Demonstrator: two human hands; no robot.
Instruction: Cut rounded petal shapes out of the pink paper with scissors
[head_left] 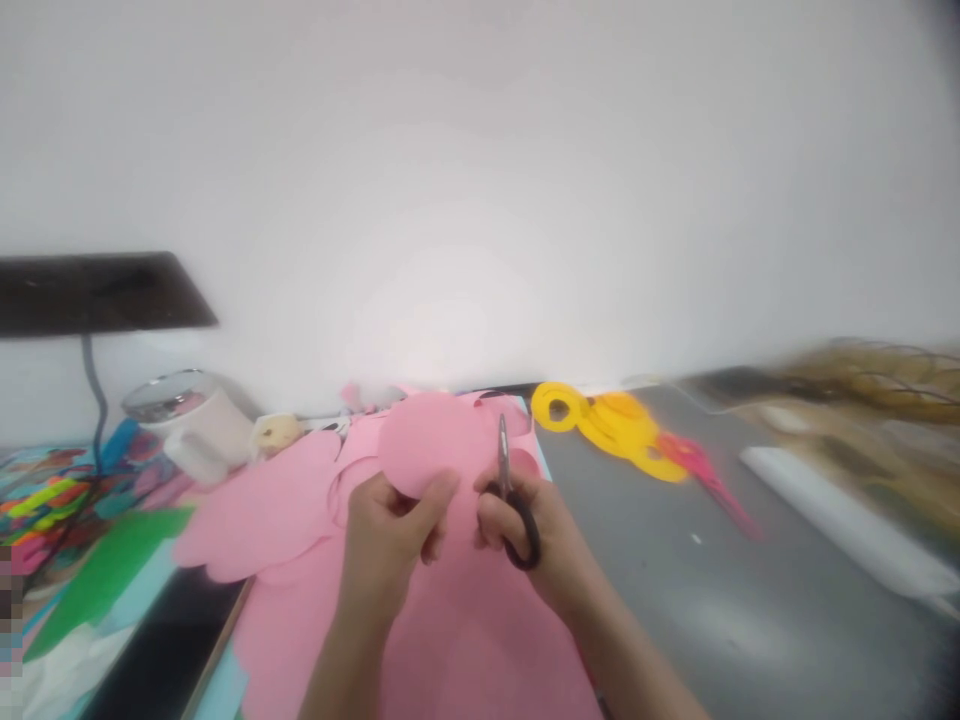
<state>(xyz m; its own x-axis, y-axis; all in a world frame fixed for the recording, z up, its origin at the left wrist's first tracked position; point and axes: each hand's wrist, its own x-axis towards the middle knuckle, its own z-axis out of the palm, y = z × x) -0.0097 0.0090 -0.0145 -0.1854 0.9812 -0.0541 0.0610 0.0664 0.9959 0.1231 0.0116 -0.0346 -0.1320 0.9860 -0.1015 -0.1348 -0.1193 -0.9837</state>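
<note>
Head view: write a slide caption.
Left hand holds a rounded pink paper piece; right hand holds black-handled metal scissors.

Craft workspace, judging by scissors (504, 450), pink sheets (259, 510) and yellow shapes (613, 432).

"Where does this view look from?"
"It's head-worn, looking from above and behind the left hand (390, 520) and right hand (553, 522), which reach in from the bottom edge."
"Which way does it face?"
"Forward and down. The wall (480, 180) fills the upper half, the table (637, 550) lies below."
"How near?"
"Close to the hands, just below the middle. It's wide, though, from the dark panel (97, 295) at the left edge to the white strip (840, 520) far right."
</note>
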